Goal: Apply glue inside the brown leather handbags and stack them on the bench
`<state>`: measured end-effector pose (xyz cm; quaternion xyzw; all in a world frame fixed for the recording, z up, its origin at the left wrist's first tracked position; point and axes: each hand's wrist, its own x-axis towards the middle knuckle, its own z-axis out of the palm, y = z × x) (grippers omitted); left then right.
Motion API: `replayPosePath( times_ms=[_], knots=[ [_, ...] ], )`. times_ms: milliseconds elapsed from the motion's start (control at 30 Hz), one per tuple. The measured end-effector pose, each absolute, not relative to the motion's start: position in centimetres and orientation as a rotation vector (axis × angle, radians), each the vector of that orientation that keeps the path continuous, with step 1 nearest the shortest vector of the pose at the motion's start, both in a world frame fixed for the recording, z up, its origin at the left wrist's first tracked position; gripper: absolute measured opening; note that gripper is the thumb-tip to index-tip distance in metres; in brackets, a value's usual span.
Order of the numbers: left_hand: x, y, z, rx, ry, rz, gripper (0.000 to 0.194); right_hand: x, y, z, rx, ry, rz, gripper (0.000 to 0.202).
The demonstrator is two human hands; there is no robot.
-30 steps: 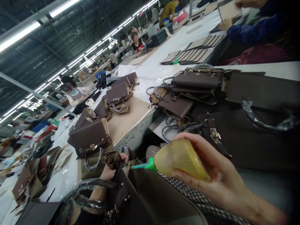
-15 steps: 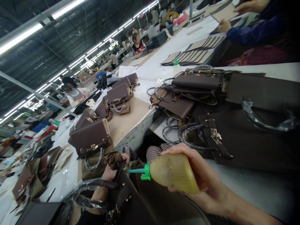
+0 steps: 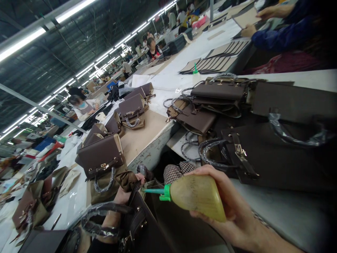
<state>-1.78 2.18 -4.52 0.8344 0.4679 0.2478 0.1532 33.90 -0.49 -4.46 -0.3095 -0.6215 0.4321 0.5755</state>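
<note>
My right hand (image 3: 229, 200) is wrapped round a squeeze bottle (image 3: 197, 196) of yellowish liquid, probably glue. The bottle lies nearly level, and its long green nozzle points left, the tip at the upper edge of a dark brown handbag (image 3: 150, 225). My left hand (image 3: 125, 195) reaches behind the bag's plastic-wrapped handle (image 3: 91, 221) and grips the bag near its top edge; the bag hides part of the hand, with fingertips showing near the nozzle tip. Whether liquid is coming out is too small to tell.
Finished-looking brown handbags (image 3: 100, 156) stand in a row on the left table. More bags (image 3: 218, 89) lie piled at the right. A second green-tipped bottle (image 3: 195, 73) stands behind them, near strip-edged panels (image 3: 210, 59). A co-worker's blue sleeve (image 3: 276, 38) is at upper right.
The squeeze bottle has shifted slightly right and its nozzle sits a little more level. The surroundings have slid slightly left in view. My left hand stays on the bag.
</note>
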Motion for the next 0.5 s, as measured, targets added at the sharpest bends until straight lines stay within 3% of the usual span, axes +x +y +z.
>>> replayPosePath(
  times_ms=[267, 500],
  knots=[
    [-3.0, 2.0, -4.5, 2.357, 1.393, 0.706, 0.033, 34.6, -0.7, -5.2, -0.898, -1.098, 1.132, 0.051],
    [-2.3, 1.7, -4.0, 2.197, 1.367, 0.698, 0.036, 34.9, -0.6, -5.3, -0.884, -1.307, 1.069, 0.060]
  ],
)
